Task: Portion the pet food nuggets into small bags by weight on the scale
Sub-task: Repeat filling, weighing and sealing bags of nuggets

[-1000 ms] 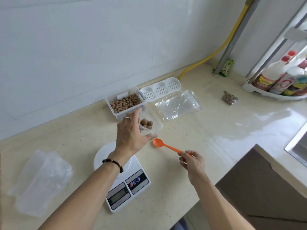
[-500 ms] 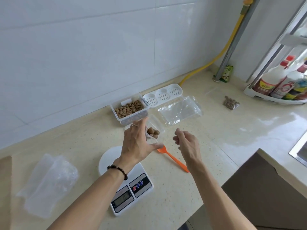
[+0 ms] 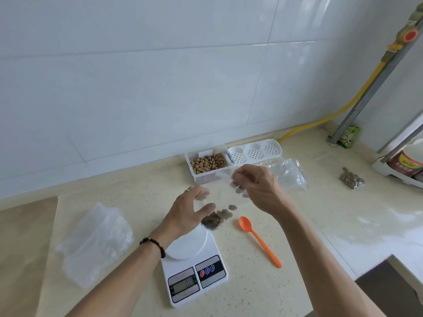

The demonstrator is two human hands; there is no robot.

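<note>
Fingers (image 3: 240, 179) of the right hand (image 3: 258, 188) pinch the top edge of a small clear plastic bag (image 3: 219, 197); the left hand (image 3: 187, 213) grips its other side, both at frame centre. Brown round nuggets (image 3: 217, 218) sag in the bag's bottom, just above the white scale (image 3: 194, 268), whose grey display is unreadable. Beside it lies a glossy orange spoon (image 3: 258, 241). Tan nuggets fill a clear rectangular tub (image 3: 208, 165) further up.
</note>
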